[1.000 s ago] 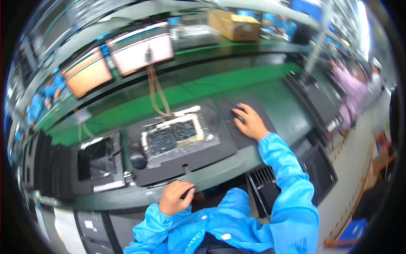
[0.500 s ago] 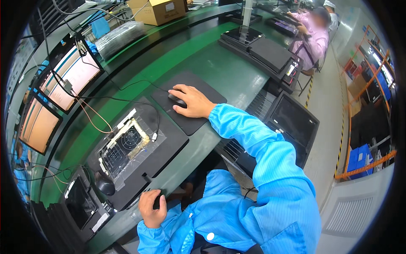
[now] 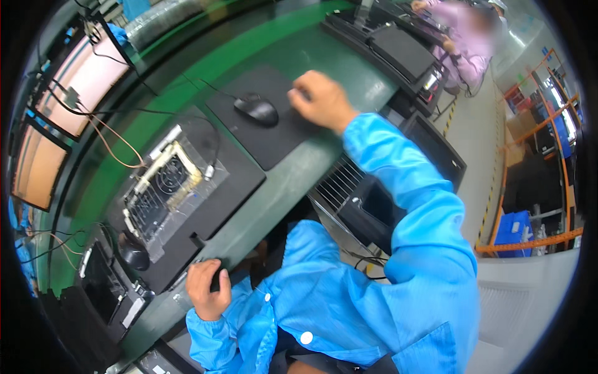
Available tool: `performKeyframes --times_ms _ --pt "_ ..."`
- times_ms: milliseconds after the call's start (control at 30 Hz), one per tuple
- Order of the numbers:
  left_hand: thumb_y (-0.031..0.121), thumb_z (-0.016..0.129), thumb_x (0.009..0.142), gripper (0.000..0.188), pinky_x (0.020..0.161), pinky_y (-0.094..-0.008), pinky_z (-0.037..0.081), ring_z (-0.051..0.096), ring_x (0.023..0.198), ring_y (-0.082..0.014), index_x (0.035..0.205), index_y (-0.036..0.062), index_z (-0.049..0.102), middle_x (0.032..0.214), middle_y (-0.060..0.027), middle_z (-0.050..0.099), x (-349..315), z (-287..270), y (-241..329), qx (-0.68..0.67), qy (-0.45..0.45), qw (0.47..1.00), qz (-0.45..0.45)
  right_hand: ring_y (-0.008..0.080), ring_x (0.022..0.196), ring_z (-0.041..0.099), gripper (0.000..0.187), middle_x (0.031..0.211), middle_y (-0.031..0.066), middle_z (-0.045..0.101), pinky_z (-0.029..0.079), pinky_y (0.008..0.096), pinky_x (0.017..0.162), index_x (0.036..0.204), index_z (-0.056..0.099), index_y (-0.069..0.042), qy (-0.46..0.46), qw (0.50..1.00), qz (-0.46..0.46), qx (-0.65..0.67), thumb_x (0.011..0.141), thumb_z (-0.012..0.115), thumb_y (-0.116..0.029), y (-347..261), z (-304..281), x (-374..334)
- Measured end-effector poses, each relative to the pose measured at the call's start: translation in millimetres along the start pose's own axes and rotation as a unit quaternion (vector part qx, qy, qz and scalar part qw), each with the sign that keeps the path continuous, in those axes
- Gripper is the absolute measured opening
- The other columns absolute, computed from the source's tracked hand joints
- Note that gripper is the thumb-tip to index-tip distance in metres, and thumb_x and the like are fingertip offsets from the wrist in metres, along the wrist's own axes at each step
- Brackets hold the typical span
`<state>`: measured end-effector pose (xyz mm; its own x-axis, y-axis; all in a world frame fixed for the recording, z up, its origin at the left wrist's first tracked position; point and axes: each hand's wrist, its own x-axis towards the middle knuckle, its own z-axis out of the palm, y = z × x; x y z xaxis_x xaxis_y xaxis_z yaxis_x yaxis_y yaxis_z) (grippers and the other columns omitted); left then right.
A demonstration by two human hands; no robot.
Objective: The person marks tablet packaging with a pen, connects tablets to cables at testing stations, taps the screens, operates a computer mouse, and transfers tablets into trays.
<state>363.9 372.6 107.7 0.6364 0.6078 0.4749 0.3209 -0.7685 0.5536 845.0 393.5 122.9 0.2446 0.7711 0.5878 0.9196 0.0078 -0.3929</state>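
A black computer mouse [image 3: 256,111] sits on the dark mouse pad [image 3: 265,146]. My right hand [image 3: 322,101] is over the pad's right side, apart from the mouse. Its fingers bend loosely, with a gap at the thumb and nothing visible in them. My left hand [image 3: 208,290] rests by the bench's front edge, thumb apart from the curled fingers, holding nothing visible. Between the hands lies a black board [image 3: 230,184] carrying a taped fixture [image 3: 167,181] with a light, rough frame and dark grid. A second black mouse [image 3: 133,251] stands at its left end.
Two lit monitors [image 3: 87,81] stand at the left, with cables hanging before them. Flat black panels [image 3: 402,53] lie at the bench's far right. A wire rack [image 3: 339,181] is below its edge. A person in pink [image 3: 464,47] works beyond; orange shelving [image 3: 536,240] stands right.
My right hand has come off the mouse and moved right, leaving the mouse on the pad. The whole view has shifted, while my left hand stays at the bench edge.
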Motion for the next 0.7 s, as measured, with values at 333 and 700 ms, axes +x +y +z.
performKeyframes --times_ms 333,700 --pt "-0.002 0.07 0.084 0.019 0.081 -0.0425 0.052 0.067 0.088 -0.0358 0.103 -0.0027 0.068 0.098 -0.0192 0.072 -2 2 -4 -0.01 -0.017 0.999 -0.045 0.0403 0.116 0.064 0.087 0.117 0.0199 0.065 0.052 0.0466 0.099 0.132 0.061 0.001 -0.365 0.803 0.417 -0.219 0.083 0.072 -0.07 -4 -186 -201" --pt "-0.005 0.071 0.081 0.015 0.075 -0.0394 0.056 0.071 0.084 -0.0328 0.096 -0.0005 0.074 0.095 -0.016 0.074 -9 32 33 -0.187 -0.052 0.98 -0.04 0.0325 0.101 0.063 0.069 0.104 0.0174 0.065 0.046 0.0428 0.09 0.108 0.067 0.001 -0.231 0.893 0.344 -0.173 0.078 0.084 -0.059 4 -179 -239"
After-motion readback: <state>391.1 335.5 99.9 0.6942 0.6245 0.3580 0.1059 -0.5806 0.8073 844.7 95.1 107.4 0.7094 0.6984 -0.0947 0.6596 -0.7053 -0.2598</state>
